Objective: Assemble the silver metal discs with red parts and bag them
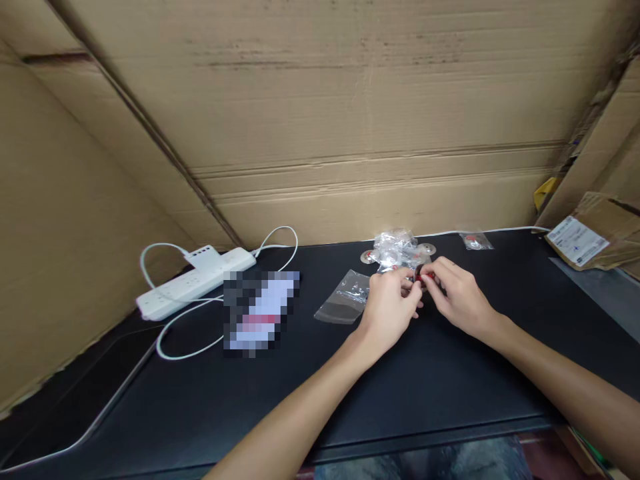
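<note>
Above the black table, my left hand (391, 305) and my right hand (459, 295) meet with fingertips pinched on a small round disc with a red part (419, 273). Fingers cover much of this disc, so its exact kind is not clear. Right behind my hands lies a pile of crinkled clear plastic packets (395, 243), with a silvery disc (367, 257) at its left side and another silvery disc (428, 249) at its right. A flat clear plastic bag (343, 310) rests beside my left hand, partly hidden by it.
A white power strip (175, 293) with white cables stands at the left, near a pixelated phone-like object (263, 313). One small packet with a red piece (475, 241) lies back right. A labelled cardboard box (583, 240) sits far right. Cardboard walls (370, 120) surround the table (415, 387).
</note>
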Action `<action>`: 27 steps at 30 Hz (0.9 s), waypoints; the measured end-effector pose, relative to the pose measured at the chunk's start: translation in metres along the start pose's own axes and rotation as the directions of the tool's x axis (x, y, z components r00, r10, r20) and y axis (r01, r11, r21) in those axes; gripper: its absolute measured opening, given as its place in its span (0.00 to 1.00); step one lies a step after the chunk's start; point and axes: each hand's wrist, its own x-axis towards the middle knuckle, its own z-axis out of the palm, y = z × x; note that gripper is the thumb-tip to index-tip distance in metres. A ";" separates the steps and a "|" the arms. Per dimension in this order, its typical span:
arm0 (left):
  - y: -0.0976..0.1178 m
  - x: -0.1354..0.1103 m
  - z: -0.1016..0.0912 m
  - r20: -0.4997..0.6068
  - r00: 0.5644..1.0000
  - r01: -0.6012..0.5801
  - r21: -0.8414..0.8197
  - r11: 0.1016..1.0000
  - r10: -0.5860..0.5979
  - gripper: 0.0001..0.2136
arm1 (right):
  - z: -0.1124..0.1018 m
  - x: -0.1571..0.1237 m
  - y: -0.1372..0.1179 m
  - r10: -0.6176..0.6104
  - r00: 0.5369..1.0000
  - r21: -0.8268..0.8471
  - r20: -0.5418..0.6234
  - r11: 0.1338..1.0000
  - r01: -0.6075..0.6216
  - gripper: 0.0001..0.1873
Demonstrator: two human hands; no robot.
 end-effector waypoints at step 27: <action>-0.004 0.000 0.001 -0.008 1.000 0.009 -0.054 0.998 -0.009 0.07 | -0.001 -0.001 0.002 -0.024 0.994 -0.072 0.111 0.997 0.032 0.09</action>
